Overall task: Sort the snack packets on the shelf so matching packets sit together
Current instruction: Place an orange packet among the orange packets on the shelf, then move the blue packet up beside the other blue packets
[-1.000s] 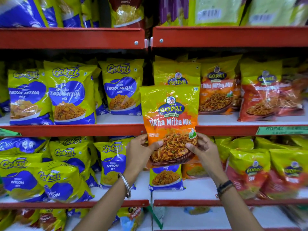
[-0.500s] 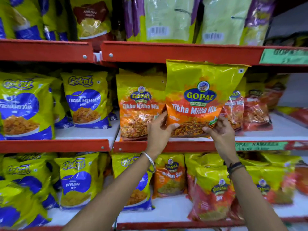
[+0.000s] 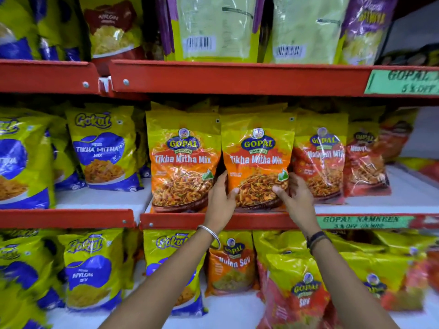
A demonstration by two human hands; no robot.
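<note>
An orange and yellow Gopal Tikha Mitha Mix packet (image 3: 257, 148) stands upright on the middle shelf (image 3: 213, 220). My left hand (image 3: 219, 199) grips its lower left edge and my right hand (image 3: 295, 198) grips its lower right edge. Right beside it on the left stands a matching Gopal Tikha Mitha Mix packet (image 3: 183, 160), the two touching. A red Gopal packet (image 3: 320, 157) stands just to the right, partly behind my right hand.
Yellow and blue Gokul packets (image 3: 104, 148) fill the left of the middle shelf. The lower shelf holds Gokul Nylon Sev (image 3: 89, 269), an orange Gopal Nylon Sev packet (image 3: 231, 264) and red Gopal Sev packets (image 3: 299, 293). The red upper shelf edge (image 3: 237, 77) overhangs close above.
Both hands carried the packet up from the lower shelf and set it down on the middle shelf beside the matching packet. The view has moved closer and to the right.
</note>
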